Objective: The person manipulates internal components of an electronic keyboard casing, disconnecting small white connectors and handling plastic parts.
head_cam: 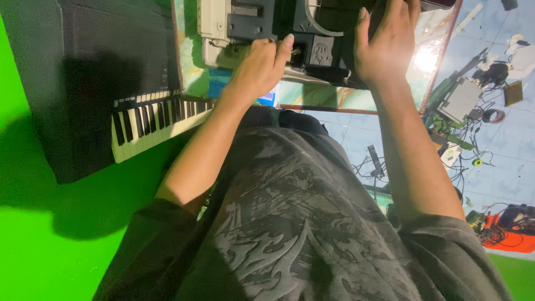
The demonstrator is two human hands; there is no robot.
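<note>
A dismantled device (262, 22) with a beige casing and dark grey plastic inner parts lies on a table (329, 97) at the top of the view. My left hand (259, 67) is curled against its near edge, thumb raised beside a small dark opening; whether it pinches anything is unclear. My right hand (384, 44) lies flat on the dark grey top of the device, fingers spread and pressing down. My grey patterned shirt (290, 223) fills the lower middle.
A black keyboard instrument (111, 83) with white and black keys stands at the left against a green wall (33, 234). On the tiled floor at the right lie circuit boards (462, 100), tangled wires, a small remote (375, 159) and an orange tool (510, 231).
</note>
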